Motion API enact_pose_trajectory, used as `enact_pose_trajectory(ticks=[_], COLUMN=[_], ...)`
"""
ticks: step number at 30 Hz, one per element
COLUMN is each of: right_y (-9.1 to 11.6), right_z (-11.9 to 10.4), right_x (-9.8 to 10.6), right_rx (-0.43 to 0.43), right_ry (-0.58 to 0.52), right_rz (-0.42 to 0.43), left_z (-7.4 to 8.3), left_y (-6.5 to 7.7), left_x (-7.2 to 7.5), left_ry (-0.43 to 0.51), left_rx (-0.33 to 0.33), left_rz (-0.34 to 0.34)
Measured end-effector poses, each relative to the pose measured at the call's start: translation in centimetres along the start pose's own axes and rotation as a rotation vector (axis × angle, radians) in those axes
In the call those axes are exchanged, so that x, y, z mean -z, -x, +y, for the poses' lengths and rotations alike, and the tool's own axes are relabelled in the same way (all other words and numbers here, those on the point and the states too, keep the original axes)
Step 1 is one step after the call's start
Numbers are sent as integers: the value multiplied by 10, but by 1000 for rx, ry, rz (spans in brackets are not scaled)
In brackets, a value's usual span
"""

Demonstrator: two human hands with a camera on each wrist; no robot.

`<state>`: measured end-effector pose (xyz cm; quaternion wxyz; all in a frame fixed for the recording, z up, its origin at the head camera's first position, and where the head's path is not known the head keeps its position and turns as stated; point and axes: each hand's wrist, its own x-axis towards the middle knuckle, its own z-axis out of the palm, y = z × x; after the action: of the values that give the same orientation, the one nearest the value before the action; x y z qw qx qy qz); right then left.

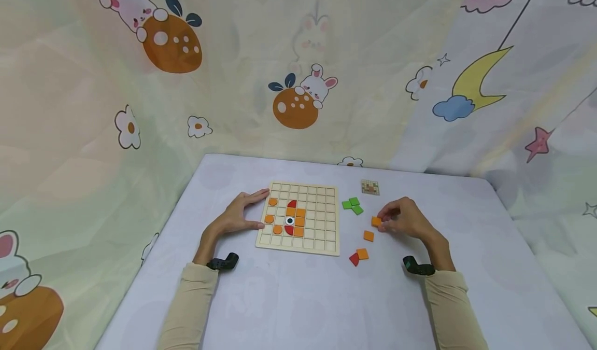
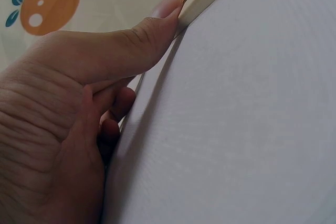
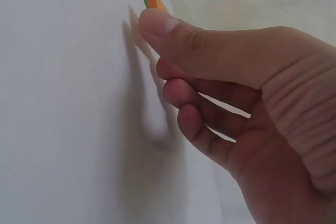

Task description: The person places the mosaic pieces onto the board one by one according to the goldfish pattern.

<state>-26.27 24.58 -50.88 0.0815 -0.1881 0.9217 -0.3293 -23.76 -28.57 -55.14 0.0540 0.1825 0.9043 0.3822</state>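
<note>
My left hand (image 1: 235, 216) rests at the left edge of a square wooden grid board (image 1: 322, 218), fingers and thumb fairly straight, touching its side. On the board, orange squares (image 1: 298, 231), two red quarter-round pieces (image 1: 292, 204) and a white piece with a black ring (image 1: 290, 221) form a cluster. Three orange discs (image 1: 272, 201) lie to its left. Right of the board, my right hand (image 1: 407, 219) pinches an orange square tile (image 1: 375, 221) between thumb and fingertips. The right wrist view shows the tile's edge (image 3: 156, 2) past the thumb.
Green tiles (image 1: 354, 201) lie between the board and a small pattern card (image 1: 370, 186). Nearer me are two loose orange squares (image 1: 368, 236) and a red quarter-round piece (image 1: 354, 259). A patterned cloth wall (image 1: 242, 106) rises behind the white table (image 1: 298, 303).
</note>
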Motion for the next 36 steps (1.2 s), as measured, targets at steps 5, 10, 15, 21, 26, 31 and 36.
enact_pose_trajectory(ticks=[5,10,15,21,26,31,36], right_y=[0,-2,-5,-7,-10,-14,-16], right_z=[-5,-9,-16,-26,-32,-42,-53], right_x=[-1,-5,-12,-19,-27,-34,-43], right_rx=[16,53,80,90,127,114,100], right_ry=[-22,-54,-61,-91,-95,-118,-132], right_rz=[18,42,67,55,51,3,-46], left_z=[-1,-1,2,0,-1,-1,-1], left_y=[-1,-2,-1,0,0,0,1], left_x=[-1,-1,1,0,-1,0,1], left_ry=[-7,-10,-3,-5,-7,-12,-9], left_rx=[-14,-20,-10,4,12,6,-1], left_rz=[-1,1,2,-2,-4,1,1])
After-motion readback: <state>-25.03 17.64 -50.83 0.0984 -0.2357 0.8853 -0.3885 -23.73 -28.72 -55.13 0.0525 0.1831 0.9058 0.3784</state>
